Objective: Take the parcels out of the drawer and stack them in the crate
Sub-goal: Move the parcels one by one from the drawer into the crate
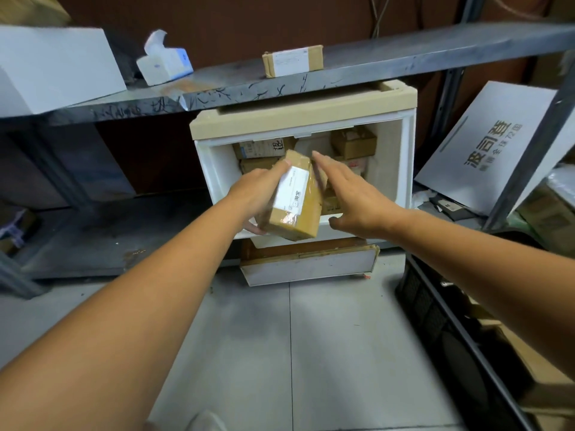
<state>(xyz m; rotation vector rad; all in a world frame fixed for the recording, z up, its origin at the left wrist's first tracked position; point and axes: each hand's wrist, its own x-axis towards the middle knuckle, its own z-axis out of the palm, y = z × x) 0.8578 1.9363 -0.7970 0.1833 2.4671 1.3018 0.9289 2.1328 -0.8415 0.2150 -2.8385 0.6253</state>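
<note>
A white drawer (214, 169) with a beige top stands pulled out under the grey shelf, with several brown parcels (353, 143) inside. My left hand (258, 188) grips a brown parcel with a white label (295, 197) above the drawer's front edge, thumb on top and fingers underneath. My right hand (354, 194) hovers beside the parcel's right side, fingers straight and spread, holding nothing. A black crate (435, 309) stands on the floor at the lower right, with brown cardboard showing inside it.
A second drawer (308, 265) below is slightly open. On the grey shelf (404, 62) sit a small labelled parcel (292, 61), a tissue pack (165, 62) and a white box (53, 66). A grey printed board (485, 147) leans at the right. The floor is grey tile.
</note>
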